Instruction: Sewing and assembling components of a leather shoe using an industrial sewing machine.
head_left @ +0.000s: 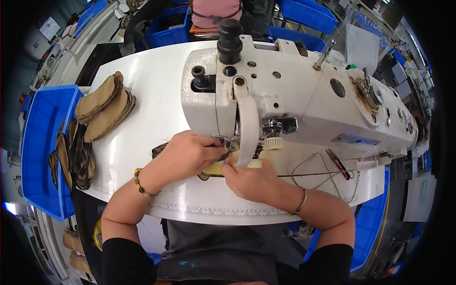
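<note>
A white sewing machine (pixel 209 102) stands over the table, its needle area low at the front. My left hand (pixel 185 154) is closed, thumb and fingertips pinched at the presser foot (pixel 229 142). Dark patterned fabric (pixel 159 149) shows beyond this hand, and a brown edge (pixel 203 177) of a piece shows below it; most of the piece is hidden. Just right of the needle, my right hand (pixel 251 180) is also closed, its fingertips pressed together on the work by the foot. A thin dark cord (pixel 318 174) runs rightward from beside the right hand.
Stacked brown sole-shaped pieces (pixel 107 111) lie at the table's left, overlapping a blue bin (pixel 47 95). Dark checked pieces (pixel 78 156) hang over that bin's edge. Thread snips (pixel 338 165) and loose grey cord (pixel 304 164) lie right of my hands. A printed ruler (pixel 218 210) follows the near edge.
</note>
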The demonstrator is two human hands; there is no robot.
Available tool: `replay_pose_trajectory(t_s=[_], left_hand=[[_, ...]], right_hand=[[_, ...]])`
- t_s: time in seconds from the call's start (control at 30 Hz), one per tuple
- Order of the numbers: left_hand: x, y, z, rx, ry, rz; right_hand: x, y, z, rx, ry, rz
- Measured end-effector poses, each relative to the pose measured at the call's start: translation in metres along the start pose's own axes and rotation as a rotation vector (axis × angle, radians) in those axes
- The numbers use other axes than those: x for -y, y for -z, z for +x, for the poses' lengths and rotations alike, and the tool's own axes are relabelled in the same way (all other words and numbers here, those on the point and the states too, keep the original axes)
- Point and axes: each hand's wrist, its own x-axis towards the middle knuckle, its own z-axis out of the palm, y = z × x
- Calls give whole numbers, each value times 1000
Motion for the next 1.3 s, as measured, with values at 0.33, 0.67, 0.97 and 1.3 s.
replay_pose_trajectory(t_s=[0.33,0.67,0.97,1.3], left_hand=[[3,-6,0,-44,-106,185],[-7,-3,-2,-80,-1,275],[3,8,0,5,-63,71],[0,-4,0,-11,-93,151]], right_hand=[[3,2,-1,-26,44,-30],[0,-1,3,-116,86,54],[-1,-3,2,-108,84,77],[-1,-1,1,-93,79,80]])
